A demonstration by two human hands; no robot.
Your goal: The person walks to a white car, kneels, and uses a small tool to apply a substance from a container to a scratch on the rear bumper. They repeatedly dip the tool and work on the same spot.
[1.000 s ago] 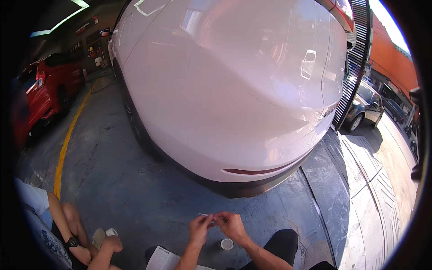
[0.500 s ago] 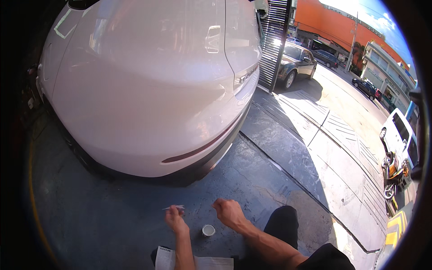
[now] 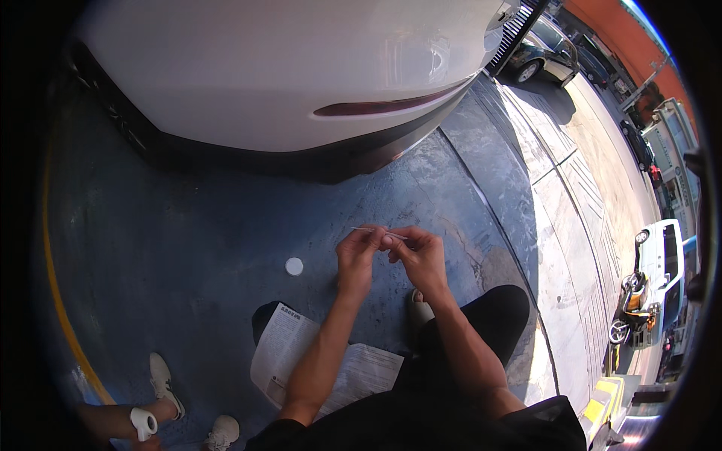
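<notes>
My left hand [image 3: 356, 259] and my right hand [image 3: 420, 259] meet in front of me, fingers closed on a thin white strip or stick [image 3: 363, 228] that runs horizontally between them; exactly what it is I cannot make out. On the dark floor just left of my hands lies a small round white container or lid [image 3: 294, 266]. A printed paper sheet [image 3: 278, 346] lies beneath my forearms, over my dark-clothed legs.
A white car's bumper [image 3: 301, 120] fills the upper view. Another person's legs and shoes [image 3: 162, 379], with a white tape roll [image 3: 144, 422], are at lower left. A parked motorcycle [image 3: 632, 308], a white vehicle [image 3: 665, 255] and a dark car [image 3: 534, 56] stand to the right.
The view has tipped downward. My hands, apart half a second ago with the strip in the left, are back together, both fingering it.
</notes>
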